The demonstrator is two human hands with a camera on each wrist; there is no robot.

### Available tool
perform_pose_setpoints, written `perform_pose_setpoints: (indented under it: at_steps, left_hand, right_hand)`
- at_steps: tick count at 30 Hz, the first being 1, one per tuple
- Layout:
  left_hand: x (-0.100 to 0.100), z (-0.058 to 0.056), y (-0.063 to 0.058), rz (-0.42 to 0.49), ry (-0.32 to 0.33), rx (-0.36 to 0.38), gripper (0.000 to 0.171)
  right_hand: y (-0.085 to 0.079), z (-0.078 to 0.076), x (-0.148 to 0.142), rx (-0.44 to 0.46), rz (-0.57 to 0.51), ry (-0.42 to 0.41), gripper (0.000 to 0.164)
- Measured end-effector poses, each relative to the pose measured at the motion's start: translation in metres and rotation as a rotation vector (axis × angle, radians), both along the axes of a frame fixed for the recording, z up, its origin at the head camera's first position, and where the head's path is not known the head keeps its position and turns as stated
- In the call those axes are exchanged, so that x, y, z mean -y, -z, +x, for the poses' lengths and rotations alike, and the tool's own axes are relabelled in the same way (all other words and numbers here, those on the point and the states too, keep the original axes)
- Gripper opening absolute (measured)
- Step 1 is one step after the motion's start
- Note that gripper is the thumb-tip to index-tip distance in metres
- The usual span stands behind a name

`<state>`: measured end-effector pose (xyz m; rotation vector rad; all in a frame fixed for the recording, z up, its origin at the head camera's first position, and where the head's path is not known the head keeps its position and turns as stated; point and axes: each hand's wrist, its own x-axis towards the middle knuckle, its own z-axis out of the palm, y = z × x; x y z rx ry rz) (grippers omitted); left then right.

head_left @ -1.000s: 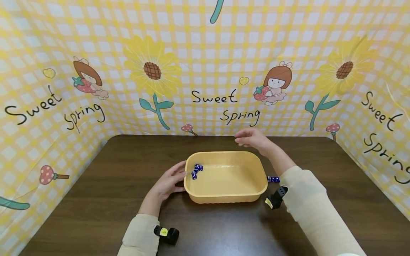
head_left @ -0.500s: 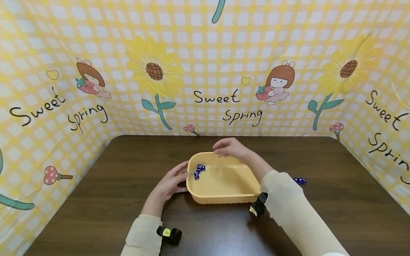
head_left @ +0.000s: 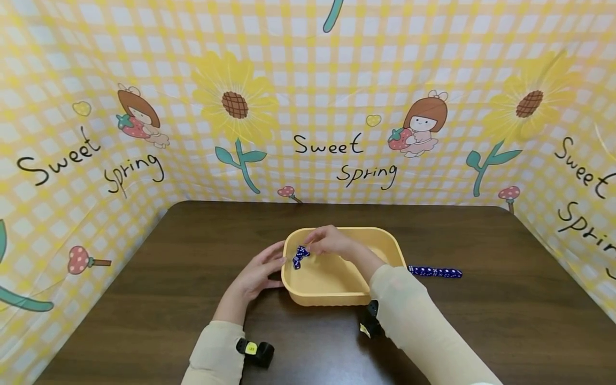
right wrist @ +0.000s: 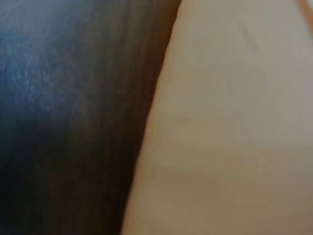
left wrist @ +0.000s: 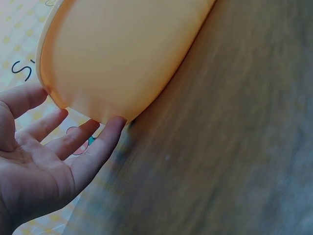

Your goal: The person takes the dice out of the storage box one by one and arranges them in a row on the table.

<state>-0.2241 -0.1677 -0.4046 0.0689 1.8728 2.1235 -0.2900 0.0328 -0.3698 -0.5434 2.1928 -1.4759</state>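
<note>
A yellow plastic bin [head_left: 332,300] stands on the table. Inside its left end lies a small cluster of blue dice [head_left: 298,261] with white dots. My right hand [head_left: 329,240] reaches down into the bin, fingertips right at the cluster's right edge. The left hand [head_left: 260,271] touches the bin's left end from outside; in the left wrist view its spread fingers [left wrist: 100,149] rest against the end wall. Only the bin's side wall [right wrist: 220,122] and dark tabletop show, blurred, in the right wrist view; the right hand is out of it.
Right of the bin, a straight row of blue dice [head_left: 435,272] lies on the dark wooden table [head_left: 192,278], partly hidden by the bin and right forearm. A yellow checked cloth [head_left: 327,96] hangs behind and at both sides. Each sleeve carries a black wrist camera [head_left: 262,354].
My right hand has moved left and down from behind the bin to the dice inside it. More of the dice row shows as the forearm moves off it. The left hand stays put.
</note>
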Motion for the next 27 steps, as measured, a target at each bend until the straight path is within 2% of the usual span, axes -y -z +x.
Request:
perform_pose_setpoints:
  at_steps: [11, 27]
  left_hand:
    - [0.0, 0.0, 0.001, 0.005, -0.01, 0.003, 0.05]
    - [-0.001, 0.0, 0.0, 0.001, -0.015, 0.008, 0.049]
  right_hand:
    - [0.013, -0.002, 0.002, 0.019, -0.002, -0.01, 0.03]
    - [0.02, -0.004, 0.003, 0.046, 0.043, 0.02, 0.033]
